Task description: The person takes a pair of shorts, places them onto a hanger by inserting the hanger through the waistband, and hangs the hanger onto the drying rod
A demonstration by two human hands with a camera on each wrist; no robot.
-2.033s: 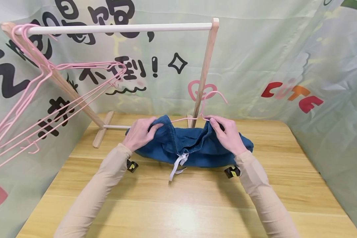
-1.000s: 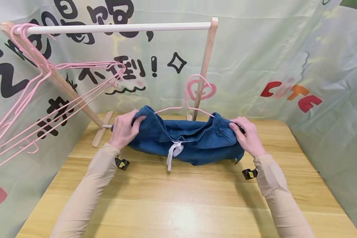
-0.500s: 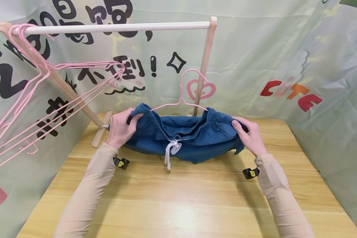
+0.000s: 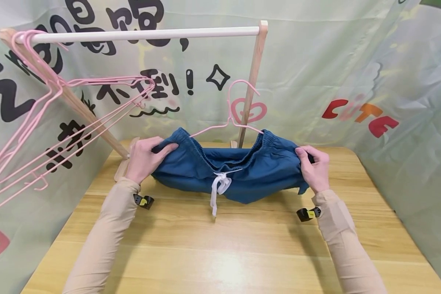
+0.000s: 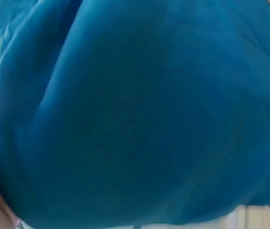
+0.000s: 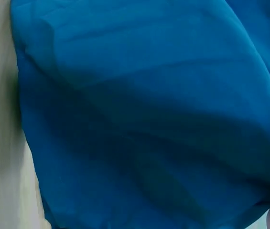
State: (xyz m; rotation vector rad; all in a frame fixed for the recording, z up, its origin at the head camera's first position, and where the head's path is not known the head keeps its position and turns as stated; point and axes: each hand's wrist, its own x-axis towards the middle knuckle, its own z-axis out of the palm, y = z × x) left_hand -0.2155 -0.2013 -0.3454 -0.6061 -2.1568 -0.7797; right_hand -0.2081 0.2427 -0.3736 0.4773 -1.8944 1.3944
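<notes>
A pair of blue drawstring shorts (image 4: 239, 185) is stretched sideways between both hands above the table. A pink hanger (image 4: 229, 119) has its shoulders inside the waistband, with hook and neck standing out above it. My left hand (image 4: 144, 158) pinches the left side of the shorts, thumb in front. The right side is held by my right hand (image 4: 315, 167), its thumb also in front. A white drawstring (image 4: 220, 185) is tied in a bow at the front. Blue cloth (image 5: 135, 114) fills most of the left wrist view, and the right wrist view is likewise mostly cloth (image 6: 149, 109).
Behind the shorts stands a wooden rack with a white rail (image 4: 147, 34). Several pink hangers (image 4: 59, 85) hang at its left end. The rack's right post (image 4: 253, 77) rises just behind the hanger hook. A printed curtain (image 4: 316, 61) surrounds the wooden table (image 4: 228, 249).
The right hand has let go near the hanger's neck and now grips the shorts' right side. Both hands have spread apart, widening the waistband. The hanger has risen and shifted left, more upright.
</notes>
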